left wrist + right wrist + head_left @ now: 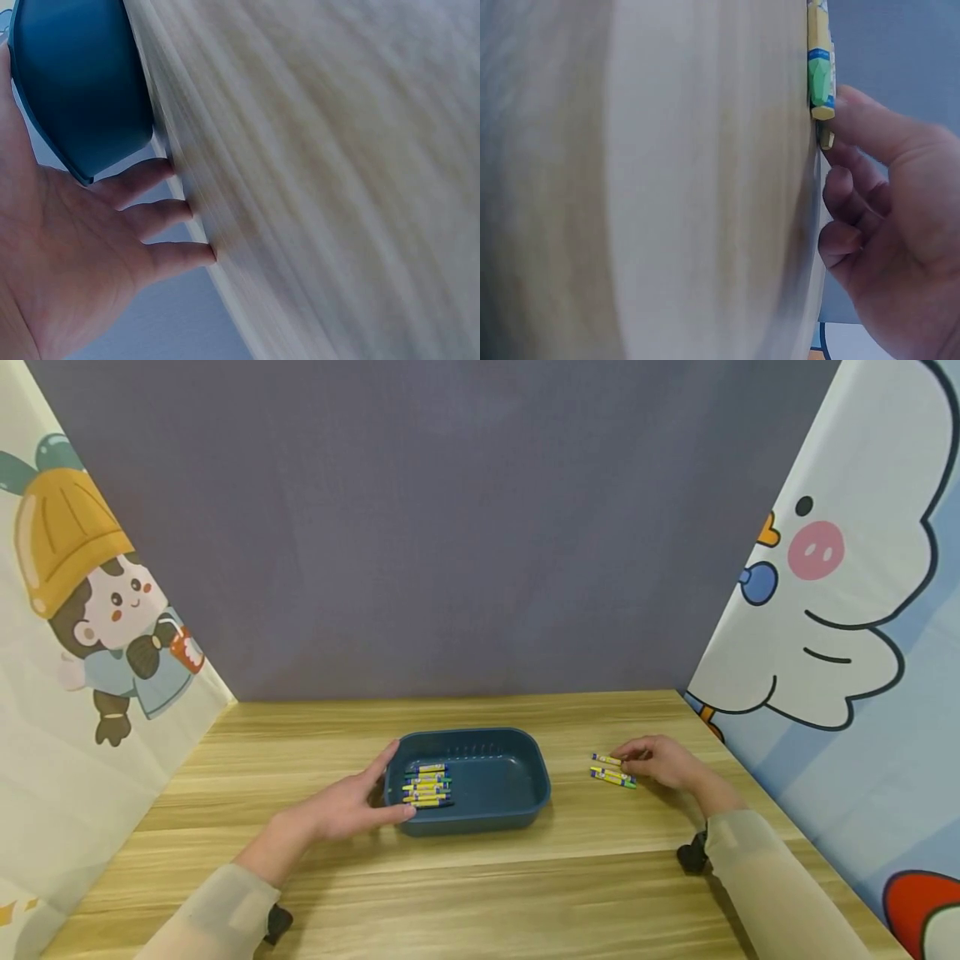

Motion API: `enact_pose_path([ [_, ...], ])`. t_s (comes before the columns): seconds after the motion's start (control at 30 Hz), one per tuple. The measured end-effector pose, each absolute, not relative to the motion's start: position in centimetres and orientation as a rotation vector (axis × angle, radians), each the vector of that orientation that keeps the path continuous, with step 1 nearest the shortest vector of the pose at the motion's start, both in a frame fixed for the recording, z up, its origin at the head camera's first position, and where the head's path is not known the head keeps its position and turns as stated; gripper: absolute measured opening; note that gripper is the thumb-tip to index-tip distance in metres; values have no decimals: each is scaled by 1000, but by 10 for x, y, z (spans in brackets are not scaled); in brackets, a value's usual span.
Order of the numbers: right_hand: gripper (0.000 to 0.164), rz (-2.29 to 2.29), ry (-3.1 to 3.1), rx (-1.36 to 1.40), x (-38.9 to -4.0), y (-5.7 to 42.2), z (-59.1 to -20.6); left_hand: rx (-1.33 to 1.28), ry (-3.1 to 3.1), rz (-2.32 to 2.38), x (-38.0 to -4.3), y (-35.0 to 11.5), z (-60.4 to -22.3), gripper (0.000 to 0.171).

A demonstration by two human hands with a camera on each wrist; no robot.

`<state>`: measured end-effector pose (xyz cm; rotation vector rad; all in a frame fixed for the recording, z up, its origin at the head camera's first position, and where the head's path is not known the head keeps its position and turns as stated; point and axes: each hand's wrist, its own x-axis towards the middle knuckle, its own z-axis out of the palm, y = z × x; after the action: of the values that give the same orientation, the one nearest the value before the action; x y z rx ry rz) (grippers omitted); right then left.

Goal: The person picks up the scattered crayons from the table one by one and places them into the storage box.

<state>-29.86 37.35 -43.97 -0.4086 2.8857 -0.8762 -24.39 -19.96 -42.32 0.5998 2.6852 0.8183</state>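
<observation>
A dark blue plastic box stands on the table, with a row of several crayons in yellow wrappers at its left end. My left hand spreads around that end, thumb on the near rim and index finger at the far left corner. In the left wrist view, the other fingers extend straight, their tips at the tabletop. To the right of the box, my right hand pinches the end of a crayon between thumb and index finger. Close in front lie more crayons, one with a green tip.
The wooden table meets a grey cloth wall at the back. Printed cartoon panels flank it on the left and right. A dark strap device sits on the right wrist, another on the left.
</observation>
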Motion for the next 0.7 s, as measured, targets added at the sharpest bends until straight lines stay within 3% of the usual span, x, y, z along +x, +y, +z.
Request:
enact_pose_path([
  [0.33,28,-884,2934,-448,-298,351,-422,606,2701,799,-243,-199,-422,119],
  [0.7,25,-1025,2874,-637,-294,277,-386,606,2701,798,-243,-199,-423,119],
])
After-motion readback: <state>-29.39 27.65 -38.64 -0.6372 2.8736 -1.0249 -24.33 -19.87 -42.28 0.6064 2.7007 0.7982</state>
